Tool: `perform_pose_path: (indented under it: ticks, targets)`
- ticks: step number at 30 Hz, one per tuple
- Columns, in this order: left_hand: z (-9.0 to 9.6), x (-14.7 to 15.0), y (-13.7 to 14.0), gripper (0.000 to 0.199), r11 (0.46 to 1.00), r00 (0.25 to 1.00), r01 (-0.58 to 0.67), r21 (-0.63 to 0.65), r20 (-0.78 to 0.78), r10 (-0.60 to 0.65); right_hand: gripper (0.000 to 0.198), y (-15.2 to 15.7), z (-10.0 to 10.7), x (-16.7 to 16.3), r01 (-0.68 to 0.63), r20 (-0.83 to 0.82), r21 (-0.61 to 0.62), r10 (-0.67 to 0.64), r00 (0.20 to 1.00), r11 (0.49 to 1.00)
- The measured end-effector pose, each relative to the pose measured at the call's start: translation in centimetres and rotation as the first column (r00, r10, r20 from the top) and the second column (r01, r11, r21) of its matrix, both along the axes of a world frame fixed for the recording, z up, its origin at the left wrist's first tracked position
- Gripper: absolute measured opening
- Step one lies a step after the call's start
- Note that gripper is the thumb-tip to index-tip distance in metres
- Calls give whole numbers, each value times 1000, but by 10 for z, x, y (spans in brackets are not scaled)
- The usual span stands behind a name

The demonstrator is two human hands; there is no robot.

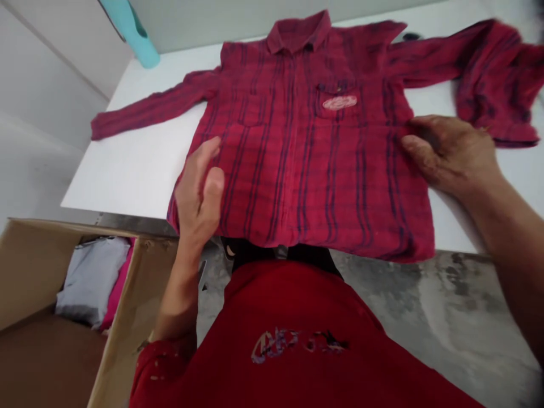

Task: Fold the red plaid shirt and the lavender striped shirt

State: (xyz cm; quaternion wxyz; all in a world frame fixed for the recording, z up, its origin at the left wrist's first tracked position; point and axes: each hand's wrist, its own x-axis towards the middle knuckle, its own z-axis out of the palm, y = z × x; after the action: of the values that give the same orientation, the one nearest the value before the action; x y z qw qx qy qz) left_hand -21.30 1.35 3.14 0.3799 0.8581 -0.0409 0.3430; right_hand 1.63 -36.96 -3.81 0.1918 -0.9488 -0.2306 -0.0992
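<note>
A red plaid shirt (pixel 272 164) with dark stripes is spread front up, its collar at the far side and its hem over the near table edge. A pale patch (pixel 340 102) marks its chest pocket. My left hand (pixel 198 195) is over the shirt's left side near the hem, thumb apart from the fingers; whether it touches the cloth I cannot tell. At the shirt's right side edge, my right hand (pixel 457 150) has its fingertips at the cloth, with a gap between thumb and fingers. One sleeve stretches left; the other lies bunched at the right.
The shirt lies on a white table (pixel 127 164) against a pale wall. A turquoise object (pixel 142 48) stands at the back left corner. Below left is a cardboard box (pixel 117 317) holding folded grey cloth (pixel 93 277) and pink cloth (pixel 119 292). A small dark item (pixel 411 36) sits behind the right sleeve.
</note>
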Motion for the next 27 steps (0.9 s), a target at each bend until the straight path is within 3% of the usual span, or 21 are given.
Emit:
perform_pose_path:
  ticks: [2, 4, 6, 9, 11, 13, 16, 19, 21, 23, 27]
  targets:
    - [-4, -22, -1, 34, 986, 987, -154, -64, 39, 156, 56, 0, 3, -2, 13, -12, -22, -13, 1000, 1000]
    - [-17, -49, -7, 31, 956, 955, -293, -17, 41, 294, 55, 1, 5, -4, 19, -20, -37, -19, 1000, 999]
    - [-36, -75, -15, 31, 931, 933, -358, 70, 51, 355, 54, 0, 6, -5, 20, -25, -54, -21, 999, 998]
    - [-72, -104, -30, 29, 955, 947, -294, 50, -122, 298, 54, -1, 5, -4, 22, -14, -75, -23, 1000, 997]
    - [-95, -112, -42, 22, 963, 904, -233, -139, -395, 161, 52, -1, 4, -4, 35, 6, -77, -34, 999, 996]
    - [-113, -110, -54, 19, 884, 814, -213, -417, -576, -76, 50, 0, 4, -5, 47, 15, -80, -46, 999, 996]
    - [-130, -98, -70, 40, 649, 762, -195, -735, -531, -372, 48, 4, 9, -10, 65, 5, -89, -64, 998, 994]
    - [-137, -88, -81, 41, 453, 802, -257, -854, -450, -393, 49, 7, 13, -15, 68, -4, -79, -68, 998, 995]
    - [-138, -86, -84, 39, 388, 835, -293, -874, -431, -342, 51, 7, 13, -16, 65, 0, -76, -65, 998, 995]
    - [-138, -87, -87, 40, 361, 850, -287, -887, -410, -331, 53, 7, 12, -13, 71, 14, -65, -70, 997, 995]
    - [-136, -89, -90, 42, 317, 842, -269, -909, -382, -382, 50, 11, 16, -19, 107, 122, 117, -121, 985, 987]
